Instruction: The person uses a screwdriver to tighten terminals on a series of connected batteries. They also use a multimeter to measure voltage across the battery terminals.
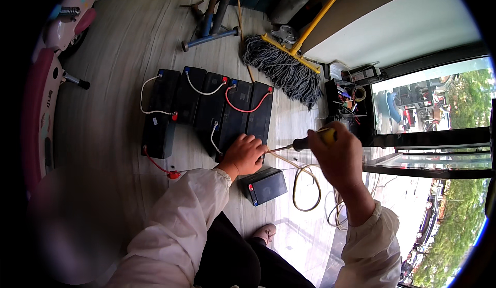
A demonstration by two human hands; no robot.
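Black batteries (233, 123) stand grouped on the floor, several joined by short white and red leads (245, 107). My right hand (336, 156) grips a screwdriver (302, 144) with a black and yellow handle, its shaft pointing left. At the tip, my left hand (242, 153) rests on the group's near right end, fingers curled together; what they pinch, if anything, is hidden. A separate black battery (263, 186) lies just below that hand. A loose red lead (154, 161) with a red connector hangs from the lower left battery.
A pink ride-on toy (49, 91) stands left. A blue metal stand (211, 40) and yellow-handled mop (281, 66) are beyond the batteries. A tool box (341, 97) sits by the glass door (429, 138). Coiled cable (305, 205) lies below my right hand.
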